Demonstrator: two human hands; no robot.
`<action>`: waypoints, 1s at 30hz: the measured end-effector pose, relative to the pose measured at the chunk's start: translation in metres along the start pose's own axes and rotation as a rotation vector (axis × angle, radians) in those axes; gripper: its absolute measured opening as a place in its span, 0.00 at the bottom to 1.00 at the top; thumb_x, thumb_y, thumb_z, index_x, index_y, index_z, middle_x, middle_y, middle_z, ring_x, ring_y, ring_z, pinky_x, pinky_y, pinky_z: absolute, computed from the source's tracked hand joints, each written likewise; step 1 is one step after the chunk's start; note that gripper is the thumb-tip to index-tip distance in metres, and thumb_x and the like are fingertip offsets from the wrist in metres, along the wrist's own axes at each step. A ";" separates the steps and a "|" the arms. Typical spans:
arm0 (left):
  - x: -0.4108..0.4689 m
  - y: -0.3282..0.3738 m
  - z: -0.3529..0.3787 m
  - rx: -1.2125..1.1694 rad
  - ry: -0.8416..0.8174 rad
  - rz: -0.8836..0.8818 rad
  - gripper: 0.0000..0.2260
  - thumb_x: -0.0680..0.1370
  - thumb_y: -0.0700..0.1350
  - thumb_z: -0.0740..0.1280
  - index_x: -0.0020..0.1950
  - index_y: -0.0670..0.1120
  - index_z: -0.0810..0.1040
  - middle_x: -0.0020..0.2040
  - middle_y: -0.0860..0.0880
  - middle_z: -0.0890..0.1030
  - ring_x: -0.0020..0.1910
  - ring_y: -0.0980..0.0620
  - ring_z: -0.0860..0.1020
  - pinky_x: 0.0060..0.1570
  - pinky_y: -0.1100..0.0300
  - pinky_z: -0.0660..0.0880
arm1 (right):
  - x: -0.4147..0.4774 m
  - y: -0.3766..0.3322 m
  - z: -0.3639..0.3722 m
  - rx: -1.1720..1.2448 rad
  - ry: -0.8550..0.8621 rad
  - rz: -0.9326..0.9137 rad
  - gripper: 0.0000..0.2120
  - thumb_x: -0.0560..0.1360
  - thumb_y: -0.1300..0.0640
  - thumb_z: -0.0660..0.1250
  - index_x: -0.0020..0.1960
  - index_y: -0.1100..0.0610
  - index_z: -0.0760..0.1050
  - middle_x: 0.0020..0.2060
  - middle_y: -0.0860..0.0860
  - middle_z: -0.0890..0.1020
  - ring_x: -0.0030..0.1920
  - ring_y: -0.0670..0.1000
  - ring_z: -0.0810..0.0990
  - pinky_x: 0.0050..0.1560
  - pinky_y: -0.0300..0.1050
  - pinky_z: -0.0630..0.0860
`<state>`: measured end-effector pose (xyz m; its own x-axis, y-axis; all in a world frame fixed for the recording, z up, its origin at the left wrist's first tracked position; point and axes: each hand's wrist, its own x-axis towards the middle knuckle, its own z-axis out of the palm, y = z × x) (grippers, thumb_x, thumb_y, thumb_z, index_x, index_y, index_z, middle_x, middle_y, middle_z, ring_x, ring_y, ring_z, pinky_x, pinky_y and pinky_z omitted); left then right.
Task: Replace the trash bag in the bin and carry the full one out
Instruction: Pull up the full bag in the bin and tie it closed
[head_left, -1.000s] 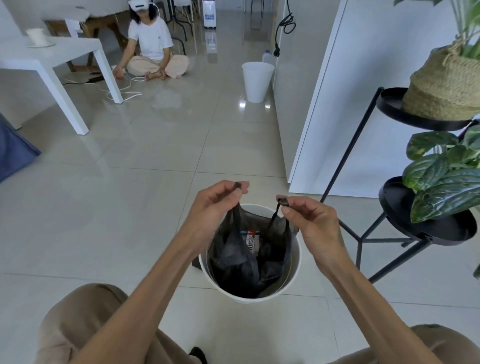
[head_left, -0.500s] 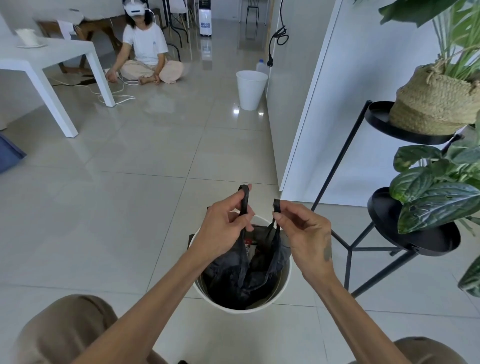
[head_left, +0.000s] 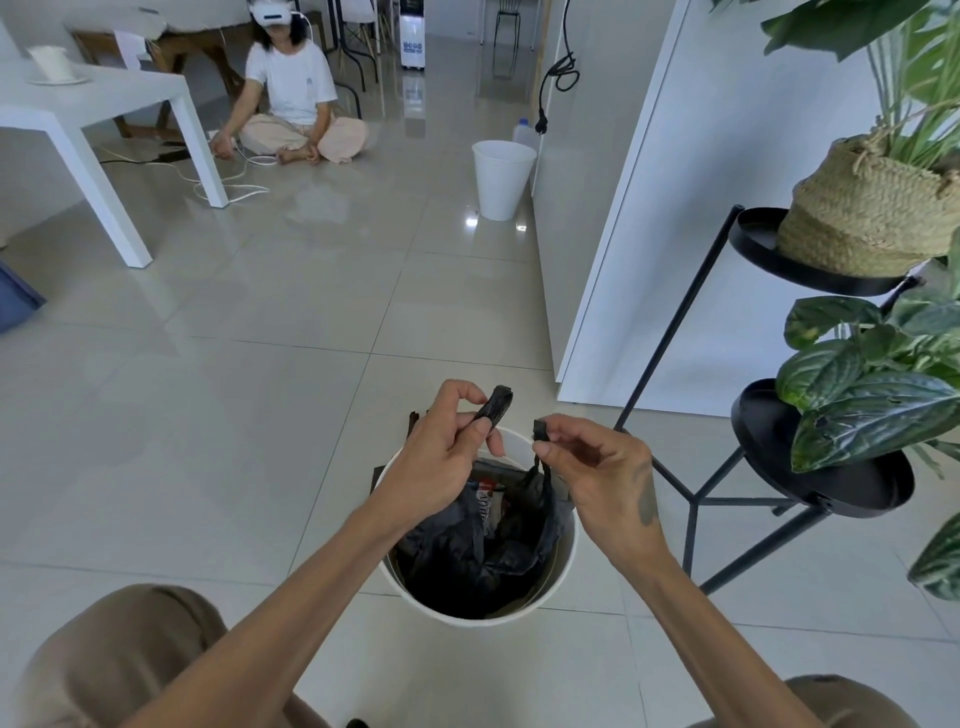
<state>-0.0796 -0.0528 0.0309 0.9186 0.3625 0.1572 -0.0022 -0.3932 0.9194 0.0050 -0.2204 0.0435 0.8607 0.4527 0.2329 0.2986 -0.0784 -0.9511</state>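
Observation:
A white round bin (head_left: 563, 566) stands on the tiled floor between my knees. Inside it sits a black trash bag (head_left: 467, 561) with printed packaging showing in its mouth. My left hand (head_left: 447, 457) pinches one twisted black handle of the bag above the bin's far rim. My right hand (head_left: 597, 467) pinches the other handle, a short way to the right. The two handles are held close together but apart, both above the bin. The bag's body is still down inside the bin.
A black metal plant stand (head_left: 810, 467) with leafy plants and a woven basket (head_left: 872, 218) stands close on the right. A white cabinet wall (head_left: 675, 208) rises behind. Farther off are a second white bin (head_left: 501, 179), a white table (head_left: 104, 109) and a seated person (head_left: 296, 104).
My hands have drawn the two bag handles closer together and slightly up over the bin. The camera has tilted up, showing more of the room.

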 end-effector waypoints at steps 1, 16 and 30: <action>0.001 0.000 0.000 0.008 -0.003 -0.013 0.05 0.84 0.40 0.58 0.60 0.47 0.68 0.41 0.53 0.84 0.34 0.36 0.73 0.42 0.44 0.74 | -0.001 0.000 -0.002 -0.039 -0.023 -0.050 0.14 0.70 0.66 0.76 0.46 0.47 0.85 0.41 0.43 0.87 0.44 0.44 0.85 0.49 0.39 0.81; 0.005 0.000 0.001 -0.177 -0.060 -0.031 0.06 0.79 0.37 0.69 0.49 0.48 0.80 0.37 0.51 0.81 0.38 0.53 0.77 0.46 0.57 0.74 | 0.021 0.008 -0.004 -0.274 -0.224 -0.290 0.02 0.73 0.62 0.75 0.45 0.56 0.84 0.38 0.43 0.84 0.38 0.45 0.81 0.42 0.42 0.78; -0.030 -0.030 0.019 0.467 0.282 0.247 0.14 0.79 0.38 0.63 0.63 0.46 0.82 0.53 0.53 0.80 0.52 0.52 0.76 0.56 0.59 0.74 | 0.007 0.002 0.012 0.200 -0.017 0.446 0.07 0.75 0.64 0.71 0.50 0.55 0.78 0.29 0.51 0.80 0.29 0.48 0.74 0.29 0.37 0.72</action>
<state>-0.0996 -0.0680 -0.0084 0.7723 0.3983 0.4950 0.0302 -0.8012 0.5976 0.0071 -0.2067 0.0408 0.8793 0.4286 -0.2076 -0.1839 -0.0964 -0.9782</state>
